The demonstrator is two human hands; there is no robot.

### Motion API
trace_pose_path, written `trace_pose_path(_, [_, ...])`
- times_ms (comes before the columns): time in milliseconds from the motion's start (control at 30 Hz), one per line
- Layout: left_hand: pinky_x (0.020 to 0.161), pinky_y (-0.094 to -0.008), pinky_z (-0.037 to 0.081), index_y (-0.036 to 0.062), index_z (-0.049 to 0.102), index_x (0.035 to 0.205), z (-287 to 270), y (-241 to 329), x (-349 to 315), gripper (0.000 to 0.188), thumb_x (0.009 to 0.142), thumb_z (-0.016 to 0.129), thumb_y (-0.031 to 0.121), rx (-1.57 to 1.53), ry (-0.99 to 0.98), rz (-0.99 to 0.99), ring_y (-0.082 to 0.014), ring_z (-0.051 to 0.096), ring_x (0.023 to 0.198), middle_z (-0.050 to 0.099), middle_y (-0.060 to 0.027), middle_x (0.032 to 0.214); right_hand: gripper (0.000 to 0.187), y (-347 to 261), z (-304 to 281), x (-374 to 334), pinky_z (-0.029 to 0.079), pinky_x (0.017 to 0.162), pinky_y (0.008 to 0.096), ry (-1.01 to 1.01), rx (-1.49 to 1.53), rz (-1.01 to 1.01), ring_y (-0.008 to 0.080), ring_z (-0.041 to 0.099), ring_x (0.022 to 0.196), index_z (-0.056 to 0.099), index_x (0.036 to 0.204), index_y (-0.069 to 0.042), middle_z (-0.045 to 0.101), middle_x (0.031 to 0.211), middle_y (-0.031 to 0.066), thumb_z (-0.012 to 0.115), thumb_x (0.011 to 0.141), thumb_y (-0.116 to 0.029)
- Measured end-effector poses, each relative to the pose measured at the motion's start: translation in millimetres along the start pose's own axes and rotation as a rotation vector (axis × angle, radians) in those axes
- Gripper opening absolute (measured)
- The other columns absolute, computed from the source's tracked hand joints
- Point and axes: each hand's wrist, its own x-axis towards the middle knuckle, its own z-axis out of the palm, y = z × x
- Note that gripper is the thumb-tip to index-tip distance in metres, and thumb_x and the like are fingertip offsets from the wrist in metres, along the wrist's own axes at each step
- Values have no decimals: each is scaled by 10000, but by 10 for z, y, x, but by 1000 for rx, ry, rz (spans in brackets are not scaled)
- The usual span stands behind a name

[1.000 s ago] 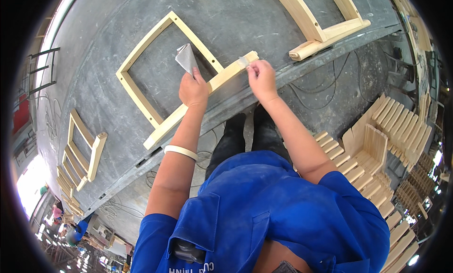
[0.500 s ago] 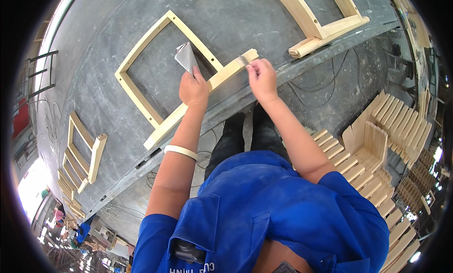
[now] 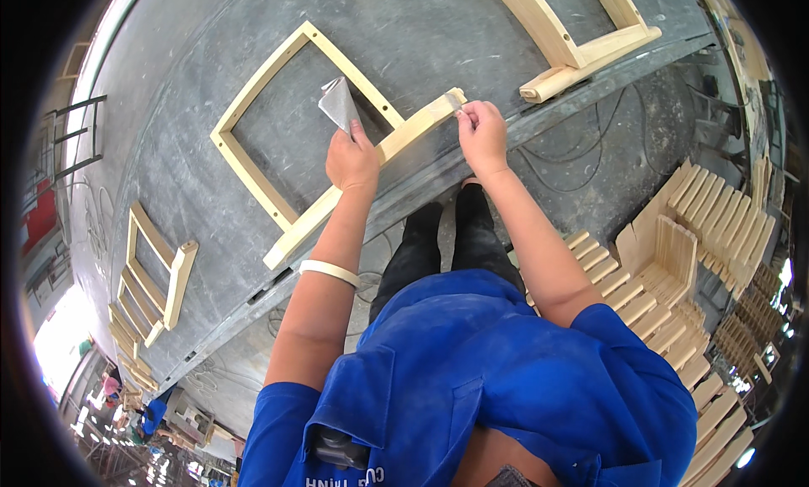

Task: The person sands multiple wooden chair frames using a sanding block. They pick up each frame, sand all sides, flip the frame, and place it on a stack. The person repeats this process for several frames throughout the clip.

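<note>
In the head view, the wooden frame lies upper centre; the right hand pinches a grey strip at its rail end, the left hand clamps a folded grey sheet. Light, even strokes along the grain would probably serve best. Count: one strip, one sheet, one second frame upper right, several overlapping frames left.

The head view comes from the left of two fisheye cameras worn side by side, looking steeply down and forward. The wearer's blue shirt lies nearest, at six o'clock; the hands sit farther off, toward twelve. The wide field takes in the counter from eight round to two and stacked wooden parts at four.
</note>
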Motion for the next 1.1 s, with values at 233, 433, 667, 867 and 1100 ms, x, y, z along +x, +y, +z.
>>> trace_pose_path(233, [694,-489,457,32,617,841,2,-1,7,396,931,418,362,-2,-5,-5,-398,602,811,639,-183,859,64,-39,-112,152,451,639,373,53,-145,-140,279,563,698,600,826,-20,555,738,108,627,770,-35])
trace_pose_path(433, [698,-489,462,38,624,850,-4,3,6,393,931,416,362,-11,-5,-4,-399,605,812,640,-186,866,112,-215,-7,107,446,670,411,-18,-203,-351,335,544,733,633,872,-39,551,761,126,619,762,-57])
trace_pose_path(667, [658,-503,464,51,618,810,6,-17,18,359,909,478,365,-28,21,-37,-409,608,772,635,-188,836,119,-120,60,97,455,707,426,114,-259,-316,337,562,801,666,861,-31,576,789,124,618,764,-81])
trace_pose_path(867, [686,-512,461,57,611,843,-9,-71,0,336,925,443,338,-133,18,0,-405,597,789,634,-170,870,119,-779,-85,-94,476,734,280,-241,149,-49,184,605,763,635,934,0,633,888,115,633,819,-30])
trace_pose_path(1100, [677,-499,472,48,616,864,9,-131,-26,327,922,447,322,-172,106,74,-385,610,759,628,-164,831,71,-2372,-886,-363,497,799,310,-644,949,-150,170,602,849,553,936,11,610,935,121,579,871,-3])
